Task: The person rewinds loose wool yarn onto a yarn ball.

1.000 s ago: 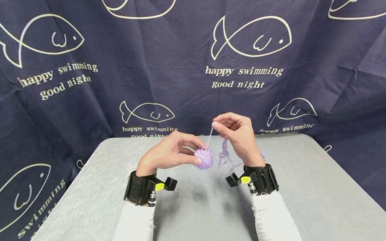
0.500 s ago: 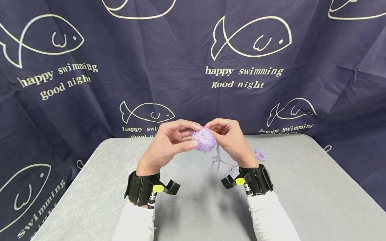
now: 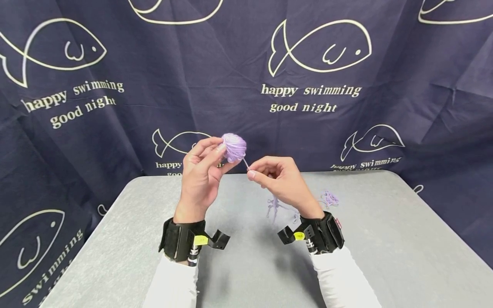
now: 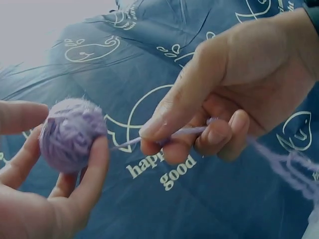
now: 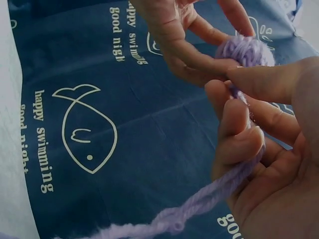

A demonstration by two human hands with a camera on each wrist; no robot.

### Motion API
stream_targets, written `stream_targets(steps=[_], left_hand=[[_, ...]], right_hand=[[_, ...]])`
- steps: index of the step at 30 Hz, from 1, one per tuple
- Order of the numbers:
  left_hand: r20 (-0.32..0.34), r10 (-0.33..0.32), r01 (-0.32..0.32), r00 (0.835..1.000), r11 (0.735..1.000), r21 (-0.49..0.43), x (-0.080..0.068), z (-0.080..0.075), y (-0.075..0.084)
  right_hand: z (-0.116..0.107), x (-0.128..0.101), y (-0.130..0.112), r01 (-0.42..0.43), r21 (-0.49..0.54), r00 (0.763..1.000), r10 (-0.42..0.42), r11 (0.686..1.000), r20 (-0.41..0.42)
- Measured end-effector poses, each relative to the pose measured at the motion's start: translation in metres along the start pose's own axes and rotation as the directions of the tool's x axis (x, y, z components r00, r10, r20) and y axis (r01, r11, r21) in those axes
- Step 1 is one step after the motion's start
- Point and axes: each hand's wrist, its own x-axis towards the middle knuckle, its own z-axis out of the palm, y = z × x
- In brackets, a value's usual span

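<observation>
A small purple ball of yarn [image 3: 235,147] is held up in the fingers of my left hand [image 3: 201,175], above the far edge of the table. From the ball a short taut strand [image 3: 246,164] runs to my right hand [image 3: 283,177], which pinches it between thumb and index finger. In the left wrist view the strand passes on through the curled fingers of the right hand [image 4: 214,99]. Past that hand a loose, doubled length of yarn [image 5: 199,201] trails down, as the right wrist view shows.
A loose purple clump of yarn [image 3: 330,198] lies on the grey table [image 3: 246,265] to the right, linked by tangled strands [image 3: 275,206] below the right hand. Behind the table hangs a dark blue curtain [image 3: 239,64] with fish drawings. Both wrists wear black camera straps.
The left hand has raised the yarn ball up and to the left and turned it. The right hand came in to the ball, then moved slightly apart, drawing the strand taut.
</observation>
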Motion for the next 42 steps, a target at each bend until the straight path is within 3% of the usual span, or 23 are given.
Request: stream_targets(steps=[3,5,7,9,12,14,17,19,21,23,24,27,29,31,33,34,36,37,39,42], left_hand=[[-0.077,0.096,-0.086,0.992,0.988,0.126,0.001,0.000,-0.002],[-0.100,0.185,-0.150,0.978,0.947,0.284,0.002,-0.001,-0.003],[-0.107,0.267,-0.190,0.958,0.867,0.460,0.002,-0.002,-0.005],[-0.092,0.332,-0.205,0.939,0.752,0.626,0.002,-0.006,-0.007],[-0.045,0.356,-0.193,0.934,0.604,0.773,0.002,-0.012,-0.008],[-0.005,0.330,-0.181,0.944,0.532,0.827,0.002,-0.015,-0.007],[0.032,0.211,-0.129,0.977,0.460,0.879,0.001,-0.018,-0.003],[0.051,0.083,-0.082,0.995,0.436,0.896,0.001,-0.020,0.000],[0.085,-0.070,-0.048,0.994,0.414,0.909,0.000,-0.021,0.003],[0.146,-0.214,-0.044,0.966,0.419,0.907,0.000,-0.023,0.005],[0.183,-0.281,-0.046,0.942,0.431,0.901,0.000,-0.024,0.006],[0.306,-0.423,-0.061,0.853,0.501,0.863,-0.001,-0.026,0.008],[0.395,-0.478,-0.055,0.785,0.581,0.812,-0.002,-0.025,0.009],[0.487,-0.491,-0.040,0.722,0.674,0.738,-0.003,-0.025,0.011],[0.570,-0.469,-0.007,0.674,0.768,0.641,-0.004,-0.025,0.011],[0.604,-0.446,0.007,0.661,0.808,0.589,-0.004,-0.024,0.012],[0.645,-0.383,0.036,0.661,0.875,0.483,-0.005,-0.024,0.013],[0.654,-0.348,0.047,0.672,0.901,0.431,-0.005,-0.023,0.012],[0.647,-0.260,0.043,0.717,0.943,0.331,-0.005,-0.022,0.012],[0.577,-0.114,0.003,0.809,0.982,0.190,-0.004,-0.018,0.008]], right_hand=[[0.002,0.000,0.000,0.005,-0.030,1.000,-0.004,1.000,0.020],[0.003,-0.001,0.000,0.007,-0.037,1.000,-0.006,0.999,0.029],[0.002,-0.001,-0.001,0.011,-0.031,0.999,-0.010,0.999,0.037],[0.000,-0.001,-0.002,0.018,-0.018,0.999,-0.017,1.000,0.036],[-0.003,-0.001,-0.002,0.022,0.019,1.000,-0.022,1.000,0.010],[-0.007,-0.001,-0.003,0.019,0.050,0.999,-0.018,0.999,-0.028],[-0.012,-0.002,-0.004,0.003,0.134,0.994,0.012,0.991,-0.106],[-0.015,-0.001,-0.004,0.006,0.215,0.987,0.029,0.977,-0.158],[-0.016,0.000,-0.002,0.028,0.304,0.977,0.037,0.952,-0.208],[-0.017,0.001,-0.001,0.054,0.384,0.968,0.046,0.922,-0.248],[-0.018,0.002,-0.001,0.066,0.422,0.963,0.053,0.904,-0.264],[-0.020,0.003,0.000,0.085,0.507,0.948,0.087,0.858,-0.305],[-0.021,0.003,0.000,0.089,0.561,0.939,0.118,0.823,-0.322],[-0.023,0.003,0.000,0.086,0.590,0.930,0.148,0.803,-0.337],[-0.024,0.003,0.001,0.078,0.602,0.920,0.175,0.795,-0.350],[-0.025,0.003,0.002,0.072,0.601,0.916,0.186,0.796,-0.356],[-0.025,0.003,0.003,0.057,0.577,0.908,0.197,0.815,-0.369],[-0.025,0.004,0.004,0.045,0.550,0.906,0.198,0.834,-0.374],[-0.026,0.004,0.007,0.006,0.465,0.908,0.189,0.885,-0.373],[-0.024,0.003,0.010,-0.068,0.292,0.929,0.167,0.954,-0.329]])
